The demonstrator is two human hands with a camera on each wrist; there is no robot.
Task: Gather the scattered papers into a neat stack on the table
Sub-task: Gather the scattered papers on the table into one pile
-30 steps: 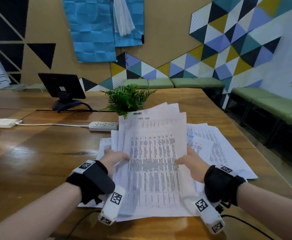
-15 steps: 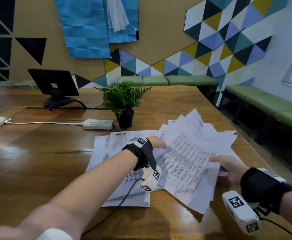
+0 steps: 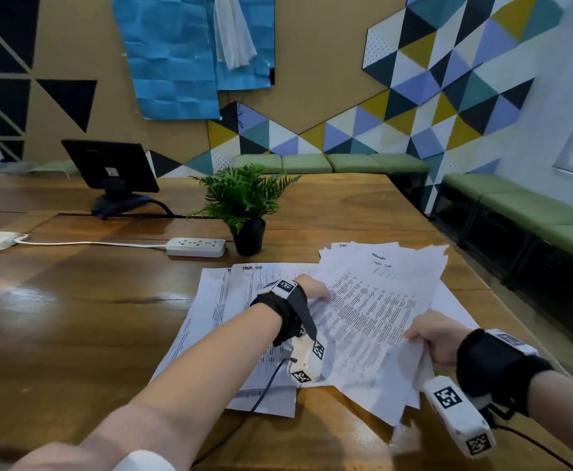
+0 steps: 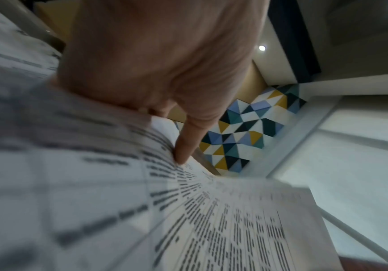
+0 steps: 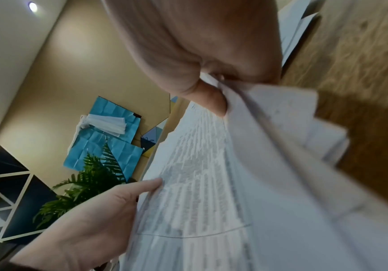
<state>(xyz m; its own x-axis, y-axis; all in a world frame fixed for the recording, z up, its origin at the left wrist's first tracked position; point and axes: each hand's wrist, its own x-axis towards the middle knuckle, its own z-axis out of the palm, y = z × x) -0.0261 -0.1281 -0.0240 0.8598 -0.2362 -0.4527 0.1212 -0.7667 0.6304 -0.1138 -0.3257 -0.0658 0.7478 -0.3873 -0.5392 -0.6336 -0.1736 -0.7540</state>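
White papers [image 3: 373,321] fanning out, lifted off table [image 3: 74,317] at right; right hand [image 3: 434,338] pinching their near edge w/ thumb, left hand [image 3: 312,288] w/ fingers straight, touching far-left edge.

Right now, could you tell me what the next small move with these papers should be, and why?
Probably lay the fanned bundle, pinched by the right hand, onto the flat sheets lying to its left: its edges splay unevenly, and the left hand already steadies its side.
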